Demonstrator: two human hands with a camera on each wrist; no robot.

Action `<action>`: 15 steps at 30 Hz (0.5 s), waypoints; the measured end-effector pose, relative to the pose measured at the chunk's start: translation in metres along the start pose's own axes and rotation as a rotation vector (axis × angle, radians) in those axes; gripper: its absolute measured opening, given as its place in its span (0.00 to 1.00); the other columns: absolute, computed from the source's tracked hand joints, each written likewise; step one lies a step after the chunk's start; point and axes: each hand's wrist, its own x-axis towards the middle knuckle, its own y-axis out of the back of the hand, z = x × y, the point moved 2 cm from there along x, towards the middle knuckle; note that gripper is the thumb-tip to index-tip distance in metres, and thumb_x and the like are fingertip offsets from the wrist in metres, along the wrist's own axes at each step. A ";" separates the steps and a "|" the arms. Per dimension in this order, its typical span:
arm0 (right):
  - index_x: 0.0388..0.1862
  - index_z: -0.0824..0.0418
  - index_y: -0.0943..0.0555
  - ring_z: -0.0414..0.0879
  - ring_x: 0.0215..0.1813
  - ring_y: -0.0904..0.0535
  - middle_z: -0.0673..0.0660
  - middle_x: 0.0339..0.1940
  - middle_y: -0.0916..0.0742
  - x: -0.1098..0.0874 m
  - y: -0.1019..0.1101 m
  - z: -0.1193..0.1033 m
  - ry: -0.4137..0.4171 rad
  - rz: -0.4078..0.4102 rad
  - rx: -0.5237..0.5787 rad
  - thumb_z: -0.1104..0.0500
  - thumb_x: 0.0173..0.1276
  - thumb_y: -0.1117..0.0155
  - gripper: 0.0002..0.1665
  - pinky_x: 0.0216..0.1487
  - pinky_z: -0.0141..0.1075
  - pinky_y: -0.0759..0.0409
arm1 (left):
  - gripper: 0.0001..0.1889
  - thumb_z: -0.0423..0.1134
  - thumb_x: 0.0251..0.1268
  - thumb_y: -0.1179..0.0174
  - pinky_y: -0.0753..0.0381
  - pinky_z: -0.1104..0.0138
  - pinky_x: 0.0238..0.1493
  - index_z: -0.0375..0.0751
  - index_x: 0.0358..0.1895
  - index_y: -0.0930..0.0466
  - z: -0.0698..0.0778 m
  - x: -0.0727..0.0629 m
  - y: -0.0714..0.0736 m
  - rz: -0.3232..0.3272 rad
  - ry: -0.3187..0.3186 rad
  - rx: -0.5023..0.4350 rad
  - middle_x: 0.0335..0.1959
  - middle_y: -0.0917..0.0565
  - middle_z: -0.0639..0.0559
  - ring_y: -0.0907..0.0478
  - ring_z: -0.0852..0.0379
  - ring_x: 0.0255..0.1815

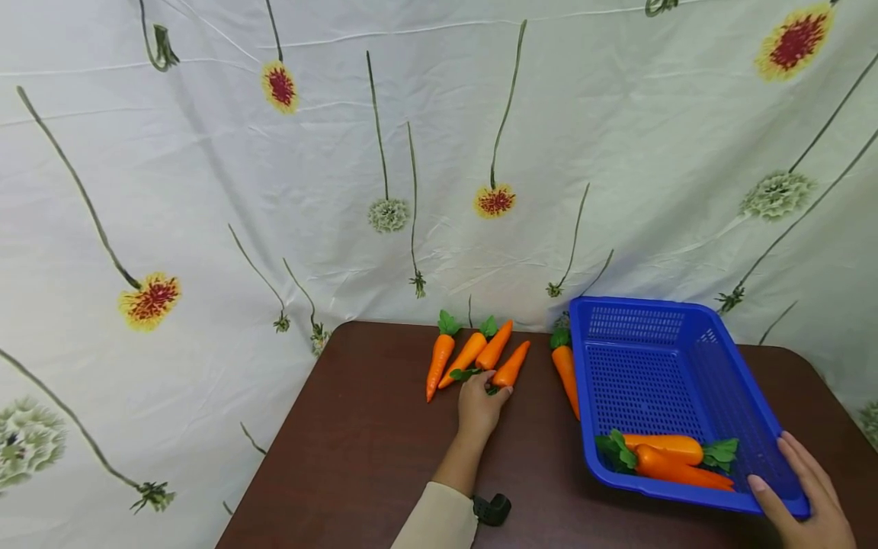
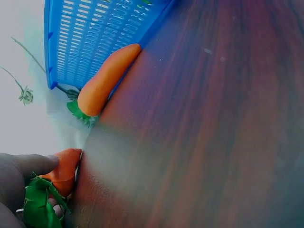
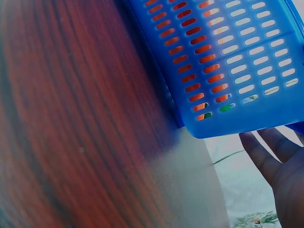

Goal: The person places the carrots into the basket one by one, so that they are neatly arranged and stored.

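Observation:
My left hand [image 1: 480, 404] pinches a carrot [image 1: 511, 366] near its leafy top, at the front of a small group on the brown table. In the left wrist view the thumb lies on that carrot [image 2: 66, 171], beside its green leaves [image 2: 40, 204]. Just behind it lie three more carrots [image 1: 440, 362]. My right hand [image 1: 812, 492] rests on the near right corner of a blue plastic basket [image 1: 748, 396], fingers extended along the rim. Inside the basket, two carrots [image 1: 675, 465] lie at the near end.
Another carrot [image 1: 565, 377] lies against the basket's left side. The brown table [image 1: 343, 442] ends at a pale flower-printed cloth [image 1: 309, 191] hanging behind it. A black band [image 1: 492, 509] is on the left wrist.

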 end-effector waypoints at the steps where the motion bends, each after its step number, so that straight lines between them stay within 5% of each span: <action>1: 0.83 0.51 0.46 0.47 0.86 0.56 0.44 0.86 0.48 0.000 0.000 0.000 0.002 0.001 0.000 0.52 0.73 0.37 0.45 0.63 0.12 0.64 | 0.25 0.43 0.59 0.26 0.21 0.47 0.62 0.36 0.59 0.16 0.000 0.000 0.000 -0.001 0.003 -0.004 0.57 0.15 0.42 0.21 0.41 0.60; 15: 0.83 0.54 0.46 0.54 0.86 0.56 0.55 0.86 0.47 -0.001 0.000 -0.003 -0.007 -0.020 -0.012 0.51 0.74 0.39 0.45 0.66 0.16 0.65 | 0.26 0.45 0.62 0.29 0.18 0.51 0.57 0.37 0.61 0.17 -0.002 -0.001 0.003 -0.038 0.053 -0.060 0.57 0.16 0.42 0.19 0.46 0.55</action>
